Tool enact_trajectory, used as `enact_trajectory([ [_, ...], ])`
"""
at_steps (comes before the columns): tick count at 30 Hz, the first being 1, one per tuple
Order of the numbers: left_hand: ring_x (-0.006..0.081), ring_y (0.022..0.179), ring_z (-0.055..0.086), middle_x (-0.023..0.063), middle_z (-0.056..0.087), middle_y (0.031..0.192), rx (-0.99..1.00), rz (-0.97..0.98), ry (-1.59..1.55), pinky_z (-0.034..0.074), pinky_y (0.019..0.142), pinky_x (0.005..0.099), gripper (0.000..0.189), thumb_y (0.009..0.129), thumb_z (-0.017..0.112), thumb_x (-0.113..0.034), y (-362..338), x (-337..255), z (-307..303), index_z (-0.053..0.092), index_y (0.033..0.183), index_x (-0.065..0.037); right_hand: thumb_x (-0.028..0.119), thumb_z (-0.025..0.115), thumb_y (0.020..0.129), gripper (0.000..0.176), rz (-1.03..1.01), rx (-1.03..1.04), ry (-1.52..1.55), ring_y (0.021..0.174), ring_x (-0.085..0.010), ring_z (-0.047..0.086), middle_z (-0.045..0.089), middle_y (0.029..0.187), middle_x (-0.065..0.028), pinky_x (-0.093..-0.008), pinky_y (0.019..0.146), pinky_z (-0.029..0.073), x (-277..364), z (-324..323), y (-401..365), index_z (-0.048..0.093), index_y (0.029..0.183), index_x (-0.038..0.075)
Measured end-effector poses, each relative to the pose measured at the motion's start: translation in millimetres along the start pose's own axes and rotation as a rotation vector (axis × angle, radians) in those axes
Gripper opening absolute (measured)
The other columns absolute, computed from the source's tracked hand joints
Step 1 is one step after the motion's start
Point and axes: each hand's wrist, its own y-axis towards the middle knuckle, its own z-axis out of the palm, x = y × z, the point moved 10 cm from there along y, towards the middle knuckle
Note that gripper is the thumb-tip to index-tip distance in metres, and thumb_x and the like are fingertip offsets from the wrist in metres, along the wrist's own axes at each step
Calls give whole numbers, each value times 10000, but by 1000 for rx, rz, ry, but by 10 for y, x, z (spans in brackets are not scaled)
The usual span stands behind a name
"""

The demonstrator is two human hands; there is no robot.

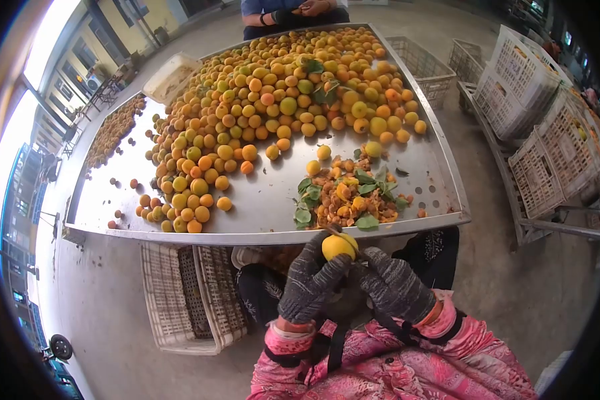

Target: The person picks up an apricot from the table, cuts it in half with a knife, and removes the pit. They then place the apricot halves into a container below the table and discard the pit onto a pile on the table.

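Observation:
A yellow apricot (339, 247) is gripped in my left hand (311, 280), just off the front edge of the metal table (267, 237). Both hands wear dark grey knitted gloves. My right hand (399, 288) is closed, its fingertips right at the apricot's right side; what they pinch, I cannot tell. A thin brown strip curves across the fruit's top. Directly beyond my hands lies a pile of split, brownish apricot pieces (337, 200) mixed with green leaves (367, 221). A large heap of whole apricots (260, 100) covers much of the tabletop.
Small brown pits (113, 130) lie along the table's left side, near a pale basket (171, 78). Plastic crates (200, 300) sit beneath the front edge. More crates (520, 83) are stacked on a cart at right. Another person (293, 13) works across the table.

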Motion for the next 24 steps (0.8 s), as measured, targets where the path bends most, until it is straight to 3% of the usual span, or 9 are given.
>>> enact_trajectory([
  [2, 108, 798, 554, 59, 581, 966, 25, 48, 12, 471, 685, 237, 382, 813, 614, -112, 19, 18, -56, 484, 1149, 16, 52, 567, 768, 267, -190, -40, -89, 752, -294, 602, 550, 1000, -197, -364, 589, 497, 152, -147, 92, 573, 1028, -7],
  [3, 108, 793, 555, 60, 578, 976, 15, 118, 126, 471, 686, 235, 388, 809, 618, -118, -5, -10, -81, 485, 1147, 17, 52, 567, 768, 267, -191, -39, -87, 752, -294, 602, 550, 1000, -197, -364, 589, 497, 156, -133, 88, 573, 1028, -7],
  [5, 109, 788, 556, 61, 575, 985, 8, 184, 246, 472, 687, 233, 394, 805, 621, -125, -48, -74, -50, 486, 1146, 17, 48, 549, 787, 285, -72, 2, 44, 771, -317, 600, 545, 1028, -213, -370, 602, 500, 71, -28, 85, 540, 1063, -23],
  [6, 115, 814, 552, 65, 570, 1000, -55, 125, 53, 465, 713, 235, 380, 818, 610, -137, -70, -47, -39, 489, 1143, 17, 48, 549, 787, 285, -72, 1, 45, 771, -317, 600, 545, 1028, -213, -370, 602, 500, 124, 22, 82, 540, 1063, -23],
  [8, 120, 841, 547, 68, 565, 1016, -115, 66, -147, 458, 739, 237, 368, 830, 599, -149, -68, 47, 14, 491, 1140, 17, 100, 574, 810, 298, 284, -176, 217, 737, -331, 601, 607, 879, -188, -389, 631, 488, -128, -10, 31, 541, 1078, -27],
  [12, 120, 917, 522, 73, 558, 1038, -150, 101, -156, 432, 788, 234, 349, 867, 560, -179, -66, 42, 25, 486, 1150, 10, 131, 575, 826, 318, 350, -246, 255, 715, -333, 602, 616, 825, -184, -383, 617, 484, -171, -65, -2, 516, 1094, -31],
  [14, 121, 938, 516, 73, 558, 1037, -110, 98, -122, 426, 798, 232, 347, 874, 552, -180, -45, 16, 7, 481, 1157, 9, 124, 585, 812, 314, 371, -169, 294, 741, -351, 601, 610, 862, -208, -392, 625, 486, -177, -103, 89, 523, 1071, -42],
  [22, 109, 830, 542, 65, 570, 994, 23, 93, 13, 443, 679, 197, 354, 881, 542, -234, -46, -16, 45, 487, 1140, 1, 116, 582, 804, 303, 100, -46, 130, 762, -359, 601, 602, 897, -220, -390, 642, 493, -81, -121, 105, 540, 1053, -51],
  [24, 106, 833, 538, 61, 572, 979, -63, 110, -10, 445, 671, 211, 343, 881, 543, -232, -56, 2, 2, 495, 1128, 0, 121, 578, 808, 301, 55, -43, 123, 766, -359, 601, 600, 908, -219, -389, 643, 493, -22, -85, 126, 543, 1053, -50],
])
